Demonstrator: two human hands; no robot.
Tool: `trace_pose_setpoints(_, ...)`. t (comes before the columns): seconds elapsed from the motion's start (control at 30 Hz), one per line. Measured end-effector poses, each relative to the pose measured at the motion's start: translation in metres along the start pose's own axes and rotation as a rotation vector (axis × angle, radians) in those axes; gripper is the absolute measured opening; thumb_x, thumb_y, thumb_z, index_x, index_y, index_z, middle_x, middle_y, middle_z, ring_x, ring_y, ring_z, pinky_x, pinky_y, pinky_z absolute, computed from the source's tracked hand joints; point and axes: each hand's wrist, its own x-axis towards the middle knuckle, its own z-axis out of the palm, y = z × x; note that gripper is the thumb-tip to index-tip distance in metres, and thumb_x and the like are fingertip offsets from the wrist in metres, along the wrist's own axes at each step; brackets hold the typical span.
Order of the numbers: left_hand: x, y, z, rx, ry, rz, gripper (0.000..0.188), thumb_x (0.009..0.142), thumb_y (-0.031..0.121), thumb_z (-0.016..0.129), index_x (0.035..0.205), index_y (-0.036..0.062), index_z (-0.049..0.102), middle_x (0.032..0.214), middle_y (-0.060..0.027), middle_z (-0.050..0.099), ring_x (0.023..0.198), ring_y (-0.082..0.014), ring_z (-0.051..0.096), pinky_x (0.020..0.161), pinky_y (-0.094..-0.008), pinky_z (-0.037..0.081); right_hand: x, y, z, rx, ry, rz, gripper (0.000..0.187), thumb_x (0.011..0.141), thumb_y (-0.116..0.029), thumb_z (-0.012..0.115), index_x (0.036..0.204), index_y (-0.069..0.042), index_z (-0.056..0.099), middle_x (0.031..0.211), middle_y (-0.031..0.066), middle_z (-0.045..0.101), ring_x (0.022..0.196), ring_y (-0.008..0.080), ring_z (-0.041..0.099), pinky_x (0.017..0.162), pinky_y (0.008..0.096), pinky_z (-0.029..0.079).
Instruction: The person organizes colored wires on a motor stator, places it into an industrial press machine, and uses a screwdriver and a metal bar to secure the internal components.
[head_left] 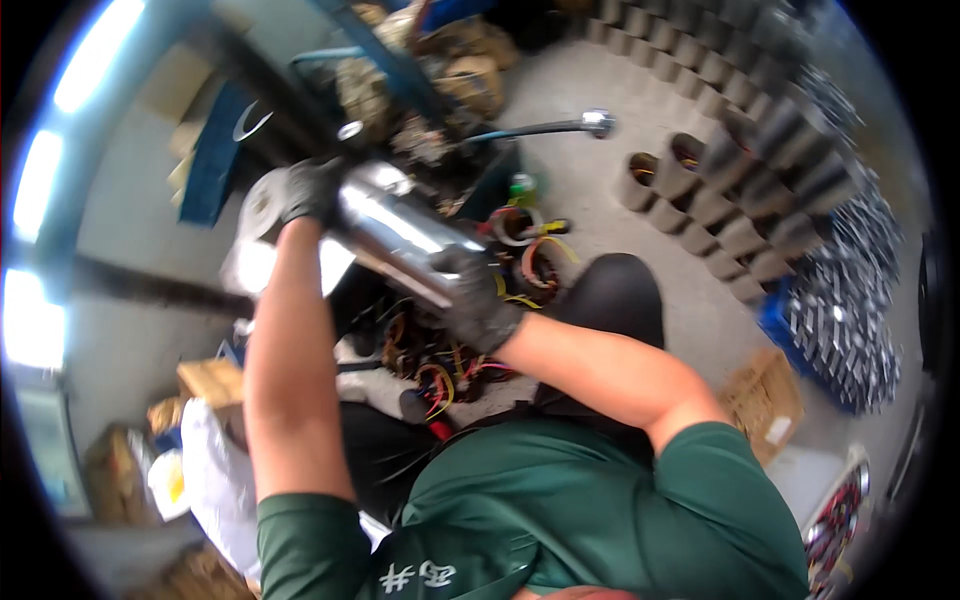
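Observation:
A shiny metal cylinder (405, 232) lies slanted across the space in front of me, its far end up to the left and its near end down to the right. My left hand (315, 190), in a dark glove, is closed on the far end. Around the near end wraps my right hand (474, 300), also gloved, with its thumb on top. A white roll (265, 207) is right beside my left hand. Below the cylinder sit several copper-wound rings with coloured wires (437, 385), one wound ring (537, 272) being close to my right hand.
Rows of grey metal tubes (710, 205) stand on the floor at the right. A blue bin's heap of shiny metal pieces (845, 320) lies beyond a cardboard piece (768, 402). A hose with a metal head (597, 123) reaches out ahead. White sacks (215, 480) are at my left.

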Motion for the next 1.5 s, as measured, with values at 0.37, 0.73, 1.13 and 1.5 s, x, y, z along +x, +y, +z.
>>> trace_pose_setpoints(0.37,0.025,-0.016,0.026,-0.290,-0.007,-0.226,0.047,0.086,0.041,0.071,0.105,-0.0026,0.077,0.110,-0.0265,0.073,0.109,-0.0377,0.071,0.095,-0.0434,0.054,-0.021,-0.049,-0.023,-0.084,0.136,0.160,0.061,0.080,-0.017,0.058,0.137,0.004,0.051,0.125,0.0213,0.063,0.112,0.0354,0.066,0.102,0.0451,0.056)
trace_pose_setpoints(0.73,0.036,-0.043,0.032,-0.307,0.023,-0.159,0.050,0.092,0.044,0.064,0.106,-0.0025,0.076,0.113,-0.0283,0.071,0.114,-0.0408,0.068,0.099,-0.0466,0.051,-0.076,-0.130,-0.027,-0.070,0.030,0.198,0.072,0.079,-0.019,0.052,0.147,0.002,0.048,0.144,0.0204,0.057,0.130,0.0338,0.059,0.113,0.0454,0.049)
trace_pose_setpoints(1.13,-0.007,-0.033,-0.006,-0.008,0.072,-0.205,0.060,0.093,0.063,0.058,0.119,0.0115,0.075,0.127,-0.0170,0.070,0.120,-0.0337,0.065,0.099,-0.0418,0.049,-0.078,-0.253,-0.271,-1.065,0.657,-0.244,0.035,0.081,-0.005,0.065,0.116,0.000,0.067,0.110,0.0121,0.073,0.091,0.0267,0.072,0.081,0.0373,0.062)
trace_pose_setpoints(1.5,0.033,-0.065,0.029,-0.132,0.065,-0.199,0.064,0.097,0.060,0.055,0.129,0.0054,0.069,0.133,-0.0194,0.068,0.122,-0.0337,0.063,0.103,-0.0394,0.046,-0.203,-0.088,-0.528,-1.248,1.013,0.818,0.053,0.088,-0.031,0.060,0.124,0.008,0.063,0.122,0.0301,0.067,0.111,0.0386,0.065,0.103,0.0417,0.048)
